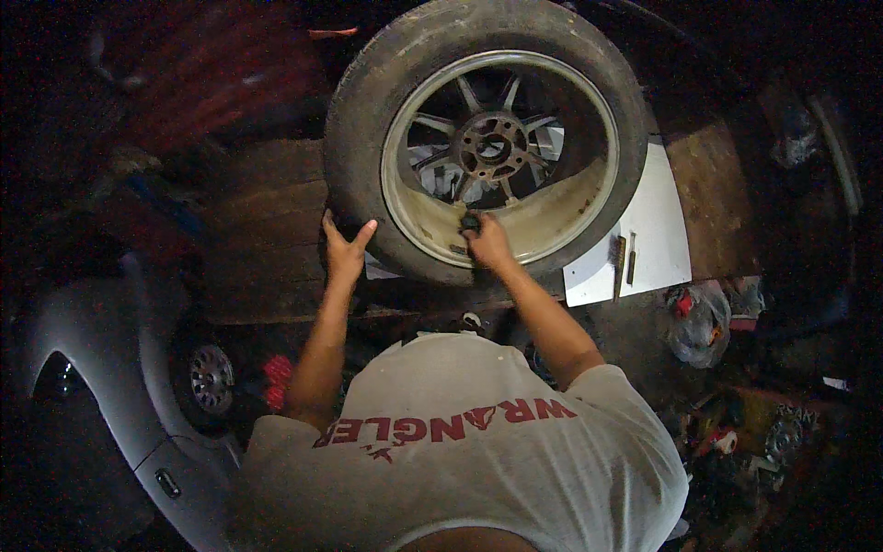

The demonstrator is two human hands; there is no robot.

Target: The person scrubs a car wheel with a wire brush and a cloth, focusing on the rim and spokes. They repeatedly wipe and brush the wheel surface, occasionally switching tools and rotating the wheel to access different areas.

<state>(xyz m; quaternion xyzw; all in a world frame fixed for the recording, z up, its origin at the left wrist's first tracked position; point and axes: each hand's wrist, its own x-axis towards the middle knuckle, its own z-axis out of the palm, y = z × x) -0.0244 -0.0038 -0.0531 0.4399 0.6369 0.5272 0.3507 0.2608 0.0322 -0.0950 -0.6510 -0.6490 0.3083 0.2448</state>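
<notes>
A car wheel [423, 225] with a pale multi-spoke rim, its tire [361, 120] fitted, lies on a wooden bench, the rim's hollow side showing. My left hand [344, 253] grips the tire's near-left edge, thumb on the sidewall and fingers round the tread. Inside the near part of the rim, my right hand [489, 243] is closed on a small dark object [471, 223] against the rim's inner wall. What kind of object it is cannot be made out. A dark patch [458, 249] marks the rim next to that hand.
A white sheet [655, 216] lies partly under the wheel, bearing a dark brush-like tool [619, 265] and a slim tool [632, 258]. Bare wooden bench [262, 221] extends left. A clear plastic bag [699, 322] sits right; a silver car body panel [120, 340] and another wheel [212, 379] are lower left.
</notes>
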